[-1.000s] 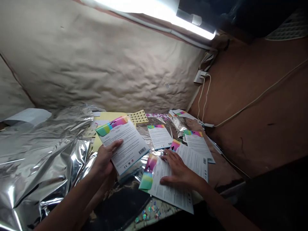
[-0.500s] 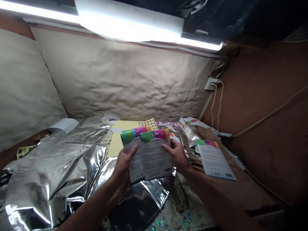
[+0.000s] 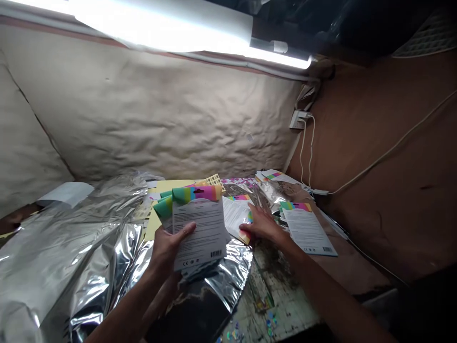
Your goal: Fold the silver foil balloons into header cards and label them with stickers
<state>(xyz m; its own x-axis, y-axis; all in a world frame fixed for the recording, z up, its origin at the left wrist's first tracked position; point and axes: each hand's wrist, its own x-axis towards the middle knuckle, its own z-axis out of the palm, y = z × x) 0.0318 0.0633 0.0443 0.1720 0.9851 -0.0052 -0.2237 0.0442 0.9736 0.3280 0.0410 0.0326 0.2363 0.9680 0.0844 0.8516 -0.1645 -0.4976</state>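
Note:
My left hand [image 3: 166, 252] grips a small fanned stack of packaging cards [image 3: 200, 228], its thumb flat on the front one. Each card has a rainbow top strip with a hang hole, grey printed text and a barcode low down. Farther right, my right hand [image 3: 264, 224] has its thumb and fingers about the rainbow edge of another packaging card [image 3: 235, 216], which lies on a pile on the table. The lower edge of that pile is partly behind the held stack.
Crinkled silver foil [image 3: 89, 247] spreads over the left and middle. More packaging cards [image 3: 309, 231] lie at the right. Yellow sheets [image 3: 153, 224] sit behind my left hand. A power strip [image 3: 319, 192] with white cables runs along the right wall. Small shiny scraps [image 3: 270, 324] dot the near table edge.
My right hand has let go of the held stack and moved to the cards lying on the table. My left hand alone keeps the stack, shifted slightly left. The view has turned right.

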